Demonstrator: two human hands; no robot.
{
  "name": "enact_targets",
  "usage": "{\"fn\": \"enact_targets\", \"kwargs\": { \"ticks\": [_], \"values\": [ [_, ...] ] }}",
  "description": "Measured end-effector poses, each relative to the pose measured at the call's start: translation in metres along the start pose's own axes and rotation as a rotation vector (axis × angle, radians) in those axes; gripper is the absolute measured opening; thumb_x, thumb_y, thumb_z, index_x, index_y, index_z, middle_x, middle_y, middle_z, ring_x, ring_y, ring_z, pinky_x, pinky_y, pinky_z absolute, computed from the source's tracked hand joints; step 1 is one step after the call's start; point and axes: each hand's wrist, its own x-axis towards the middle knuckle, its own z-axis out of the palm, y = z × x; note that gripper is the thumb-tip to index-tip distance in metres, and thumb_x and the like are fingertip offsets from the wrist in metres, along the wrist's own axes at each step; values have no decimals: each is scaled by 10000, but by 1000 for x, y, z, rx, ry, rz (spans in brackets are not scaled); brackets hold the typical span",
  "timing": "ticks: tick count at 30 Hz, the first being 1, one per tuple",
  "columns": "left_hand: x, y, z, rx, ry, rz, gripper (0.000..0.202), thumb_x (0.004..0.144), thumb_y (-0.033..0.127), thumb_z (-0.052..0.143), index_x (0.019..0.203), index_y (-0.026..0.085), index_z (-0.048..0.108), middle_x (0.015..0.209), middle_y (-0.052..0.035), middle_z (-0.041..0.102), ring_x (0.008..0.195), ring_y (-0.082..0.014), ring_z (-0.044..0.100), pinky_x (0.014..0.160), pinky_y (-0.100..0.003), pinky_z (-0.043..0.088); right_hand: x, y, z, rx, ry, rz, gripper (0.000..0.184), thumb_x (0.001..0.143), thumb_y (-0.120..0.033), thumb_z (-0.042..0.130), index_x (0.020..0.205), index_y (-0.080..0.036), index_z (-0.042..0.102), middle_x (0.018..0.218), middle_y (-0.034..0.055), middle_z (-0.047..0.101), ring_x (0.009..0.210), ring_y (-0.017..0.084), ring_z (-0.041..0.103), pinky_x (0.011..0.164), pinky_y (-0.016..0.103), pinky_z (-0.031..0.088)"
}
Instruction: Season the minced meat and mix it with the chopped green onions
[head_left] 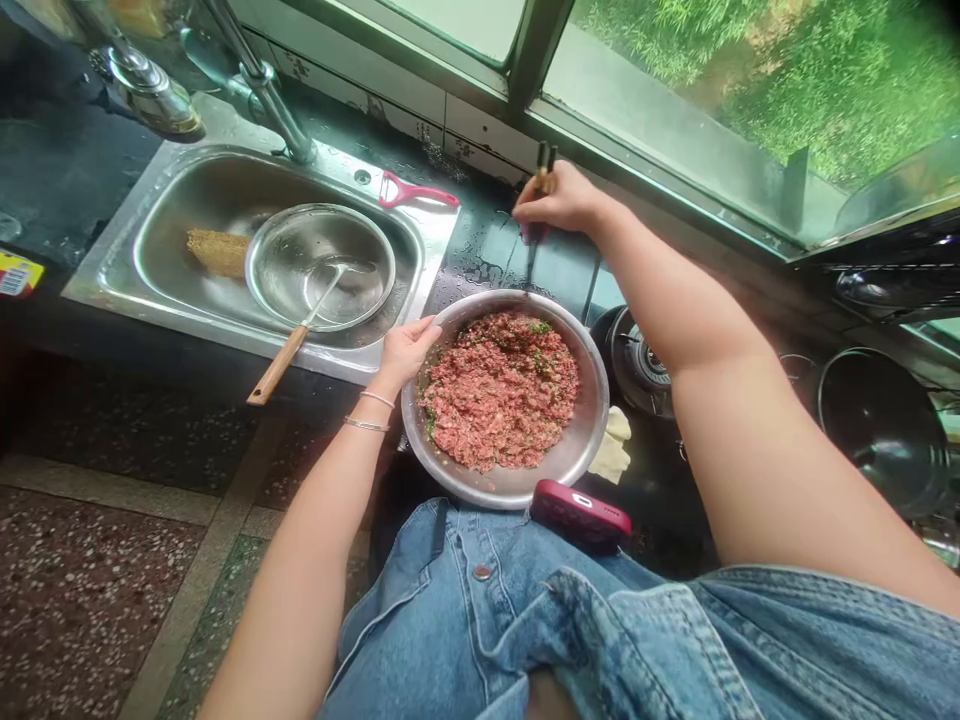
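A steel bowl (586, 432) of pink minced meat (501, 390) flecked with green herbs sits on the dark wet counter in front of me. My left hand (406, 351) grips the bowl's left rim, thumb on the edge. My right hand (559, 201) is beyond the bowl, fingers closed round a pair of dark chopsticks (541, 190) held upright, their tips near the bowl's far rim.
A steel sink (161, 235) at left holds a steel basin (321, 264), a wooden-handled ladle (289, 351) and a sponge (217, 251). A red peeler (415, 191) lies on the sink edge. A red phone (580, 514) lies by my waist. A dark wok (881, 428) sits at right.
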Motion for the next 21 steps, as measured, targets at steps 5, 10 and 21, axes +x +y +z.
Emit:
{"fn": "enact_targets", "kwargs": {
  "ticks": [5,10,21],
  "values": [
    [0,1,-1,-9,46,-16,509,716,450,783,1085,100,753,1104,-146,733,1046,-290,700,1010,-428,524,-66,35,-16,-13,246,-64,350,887,-303,622,632,-65,601,540,-19,638,529,57,658,571,116,506],
    [-2,6,-2,-2,66,-30,524,698,461,795,1077,102,756,1064,-146,743,1024,-291,704,983,-435,541,-94,31,32,0,419,-197,364,834,-490,736,768,-146,639,639,12,666,677,158,707,600,276,623],
    [-2,6,-1,50,85,21,458,727,451,767,1046,122,769,1047,-111,754,985,-260,709,943,-390,560,-47,-37,122,657,114,-93,624,873,-796,425,589,-262,276,397,-94,189,391,83,247,363,230,318]
  ]
}}
